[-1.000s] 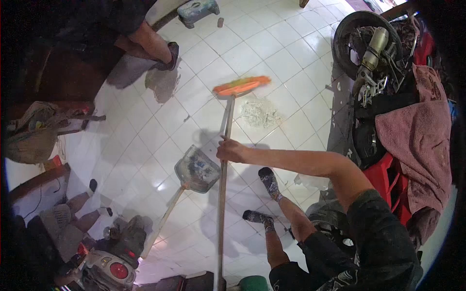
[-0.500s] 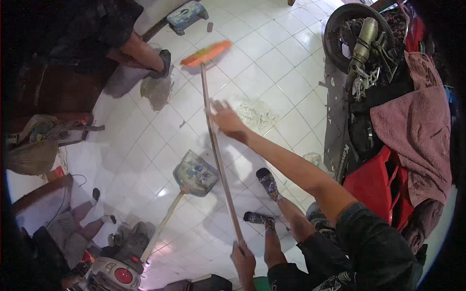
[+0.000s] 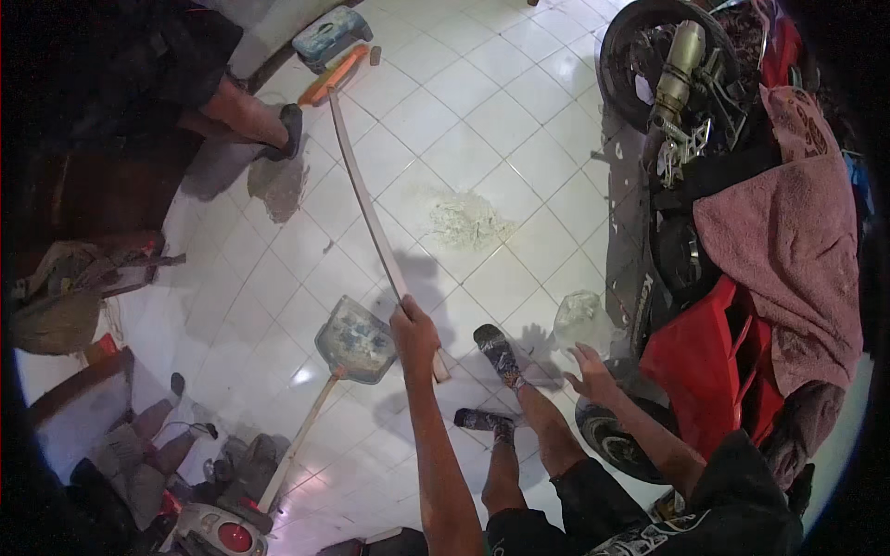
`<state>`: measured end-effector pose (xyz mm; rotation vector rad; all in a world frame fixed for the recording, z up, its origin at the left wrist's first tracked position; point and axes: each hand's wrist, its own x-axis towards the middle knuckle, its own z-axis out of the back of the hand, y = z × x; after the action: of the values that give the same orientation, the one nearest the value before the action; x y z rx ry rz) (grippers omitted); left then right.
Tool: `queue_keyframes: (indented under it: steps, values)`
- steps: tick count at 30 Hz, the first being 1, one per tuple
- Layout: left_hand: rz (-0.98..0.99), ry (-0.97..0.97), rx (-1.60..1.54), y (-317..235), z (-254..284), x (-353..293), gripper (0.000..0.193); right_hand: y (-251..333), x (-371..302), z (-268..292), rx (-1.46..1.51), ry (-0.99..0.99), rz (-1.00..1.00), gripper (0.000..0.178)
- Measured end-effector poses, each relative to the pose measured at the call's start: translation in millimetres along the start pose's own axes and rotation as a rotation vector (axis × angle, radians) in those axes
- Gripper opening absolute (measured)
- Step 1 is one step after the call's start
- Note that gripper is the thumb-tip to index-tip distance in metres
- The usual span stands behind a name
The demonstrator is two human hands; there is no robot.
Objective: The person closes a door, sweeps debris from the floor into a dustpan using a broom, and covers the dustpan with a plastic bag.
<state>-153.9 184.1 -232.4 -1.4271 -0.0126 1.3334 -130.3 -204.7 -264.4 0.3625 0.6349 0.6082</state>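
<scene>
The left hand (image 3: 414, 338) is wrapped round the handle of the broom (image 3: 368, 206), near its end; the right hand (image 3: 595, 378) is free, fingers spread. The broom looks light, with a stiff shaft and softer bristles, probably best held along the shaft. Its orange head (image 3: 336, 74) lies toward the upper-left edge of the tiled floor (image 3: 519, 139), just beside a blue stool (image 3: 331, 39). Pale debris (image 3: 468, 221) lies mid-floor, a dustpan (image 3: 357, 343) nearer the left hand. The glossy tiles look slippery; a red motorcycle (image 3: 705, 357) lines the floor's right edge.
</scene>
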Motion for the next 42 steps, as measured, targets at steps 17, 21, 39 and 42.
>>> queue_keyframes:
  steps: [17, 21, 39, 42]
  values:
    - [-0.105, -0.083, 0.424, -6.8, -17.7, -144.3, 0.039, 14.0, -38.2, -14.4, 0.129, -0.066, -0.122, 0.050]
    - [-0.094, -0.069, 0.403, -16.7, -18.0, -149.9, 0.038, -2.3, -45.7, -11.1, 0.105, -0.071, -0.090, 0.049]
    - [-0.099, -0.193, 0.630, -13.1, -12.0, -227.6, 0.028, -6.2, -48.8, -3.6, 0.248, -0.078, -0.215, 0.044]
    - [-0.012, -0.152, 0.561, -26.0, -29.4, -211.3, 0.028, -11.5, -52.1, -6.1, 0.240, -0.094, -0.231, 0.043]
